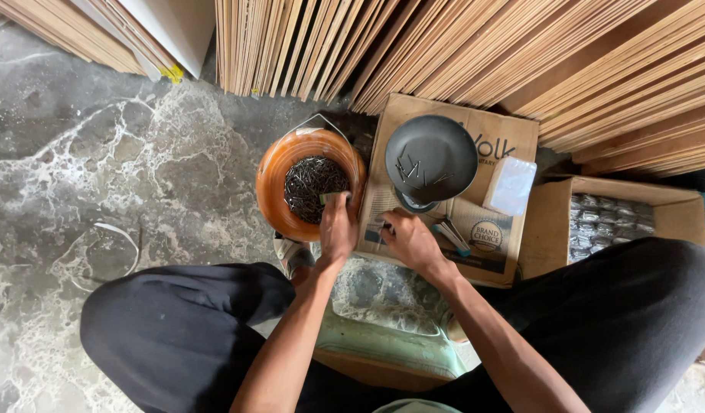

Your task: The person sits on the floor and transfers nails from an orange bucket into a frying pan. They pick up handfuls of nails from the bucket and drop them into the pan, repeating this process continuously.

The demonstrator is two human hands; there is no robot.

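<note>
My left hand (338, 229) reaches over the near rim of an orange bucket (276, 180) full of dark nails (312, 186) and pinches a small pale green thing at its fingertips. On the flat cardboard box (444, 111) beside the bucket rests my right hand (408, 239), fingers curled on something small and dark that I cannot make out. A dark grey bowl (432, 157) with a few loose nails sits on that box just beyond my right hand.
A white packet (511, 186) and a blue-handled tool (452, 237) lie on the flat box. An open carton (555, 222) of small shiny packets stands at right. Plywood sheets (459, 46) lean along the back. My black-trousered knees frame a green seat (390, 344) on the mottled floor.
</note>
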